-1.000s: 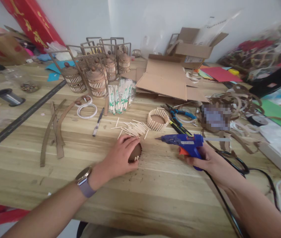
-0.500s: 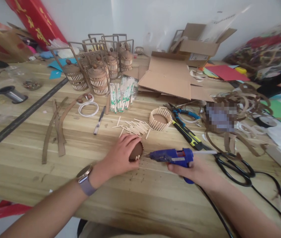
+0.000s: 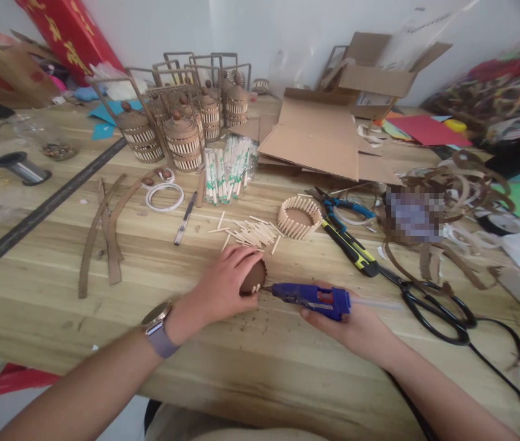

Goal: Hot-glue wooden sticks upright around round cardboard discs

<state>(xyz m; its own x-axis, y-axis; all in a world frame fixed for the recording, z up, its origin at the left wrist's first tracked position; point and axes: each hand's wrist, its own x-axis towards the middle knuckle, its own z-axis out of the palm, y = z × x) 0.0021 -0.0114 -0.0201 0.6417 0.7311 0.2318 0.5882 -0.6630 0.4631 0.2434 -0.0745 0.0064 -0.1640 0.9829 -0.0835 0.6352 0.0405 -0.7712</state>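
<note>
My left hand (image 3: 229, 278) is closed around a small round brown cardboard disc (image 3: 253, 278) with a ridged edge; a few short pale sticks stand at its near rim. In my right hand (image 3: 356, 327) is a blue hot glue gun (image 3: 310, 297), its nozzle touching or very close to the disc's edge beside those sticks. A clear glue stick pokes out of the gun's back. Just beyond my left hand lies a loose pile of short wooden sticks (image 3: 255, 233). Right of the pile sits a ring of upright sticks on a round base (image 3: 300, 218).
Black scissors (image 3: 434, 312), a yellow-black utility knife (image 3: 351, 248) and blue-handled pliers (image 3: 342, 211) lie to the right. Corrugated strips (image 3: 110, 239), white tape (image 3: 164, 196) and a craft knife (image 3: 185, 219) are leftward. Lidded stick baskets (image 3: 182, 142) and flattened cardboard (image 3: 310, 138) stand behind.
The glue gun has shifted slightly left and tilted, bringing its nozzle closer to the disc's rim. My left hand keeps its hold on the disc. The camera view has shifted slightly.
</note>
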